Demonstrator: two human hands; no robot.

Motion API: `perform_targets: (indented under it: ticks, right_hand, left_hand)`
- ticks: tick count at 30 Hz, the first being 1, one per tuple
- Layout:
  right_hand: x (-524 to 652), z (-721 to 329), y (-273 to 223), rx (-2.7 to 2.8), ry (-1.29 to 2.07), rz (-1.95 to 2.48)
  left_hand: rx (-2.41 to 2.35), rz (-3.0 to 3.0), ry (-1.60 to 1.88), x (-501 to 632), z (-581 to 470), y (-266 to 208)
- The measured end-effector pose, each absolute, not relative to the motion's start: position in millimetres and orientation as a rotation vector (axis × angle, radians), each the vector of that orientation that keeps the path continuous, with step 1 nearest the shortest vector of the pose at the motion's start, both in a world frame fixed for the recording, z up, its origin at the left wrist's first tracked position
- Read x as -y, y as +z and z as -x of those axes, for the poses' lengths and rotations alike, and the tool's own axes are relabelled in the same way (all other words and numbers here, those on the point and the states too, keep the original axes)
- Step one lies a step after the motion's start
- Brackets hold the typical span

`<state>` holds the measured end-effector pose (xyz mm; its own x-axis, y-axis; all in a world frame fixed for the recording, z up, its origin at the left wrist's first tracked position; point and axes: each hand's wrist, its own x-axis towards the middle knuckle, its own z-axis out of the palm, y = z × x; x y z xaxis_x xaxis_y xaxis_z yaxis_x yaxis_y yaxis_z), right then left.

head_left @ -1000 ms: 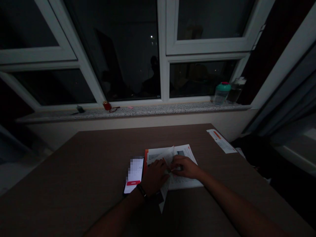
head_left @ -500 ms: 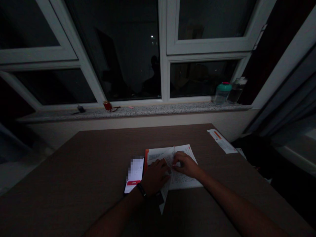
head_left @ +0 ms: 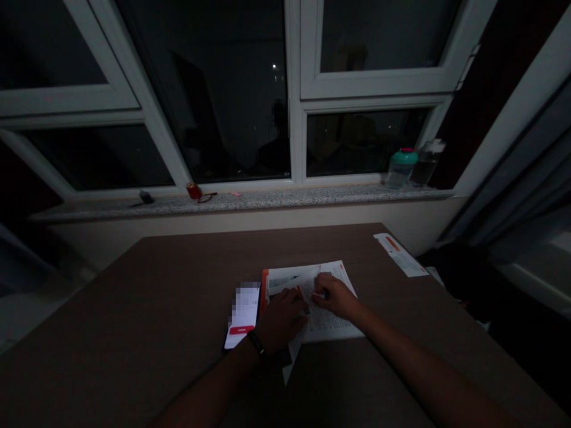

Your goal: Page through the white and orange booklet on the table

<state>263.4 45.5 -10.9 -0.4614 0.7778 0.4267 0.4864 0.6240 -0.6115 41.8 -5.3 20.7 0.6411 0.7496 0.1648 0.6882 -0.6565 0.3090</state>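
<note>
A printed white sheet of paper (head_left: 332, 318) with an orange strip along its left side lies on the table. Over it rises a slanted folded flap (head_left: 308, 276), whose pointed lower corner sticks out past the near edge. My left hand (head_left: 280, 318), with a dark band at the wrist, rests across the flap with bent fingers and holds it. At the flap's right edge, my right hand (head_left: 333, 296) is closed in a pinch on the paper; its fingertips are partly hidden. A phone with a lit screen (head_left: 243, 312) lies just left of my left hand.
Beyond the brown table (head_left: 178, 279) is a stone windowsill (head_left: 267, 199) holding a red jar (head_left: 193, 190), a teal-lidded bottle (head_left: 401, 169) and a clear bottle (head_left: 426, 163). A printed strip of paper (head_left: 400, 255) lies near the table's right edge.
The flap's lower tip has shifted slightly left and up, and its edge near my right fingers lies differently. Both hands stay almost in place.
</note>
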Motion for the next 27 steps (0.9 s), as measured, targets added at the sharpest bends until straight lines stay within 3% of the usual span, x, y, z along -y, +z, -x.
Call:
perform_targets:
  ticks: [6,16,27]
  right_hand:
    - [-52,-264,-13,2.002,0.493,1.094]
    - [-44,-264,-10,2.200,0.662,0.868]
    - [-54,-268,-14,2.006,0.497,1.095]
  left_hand:
    - [-1.169,-2.638,0.431,4,-41,19]
    - [-1.192,-2.653,0.421,1,-43,18]
    - [-1.157,-2.647,0.453,0,-42,13]
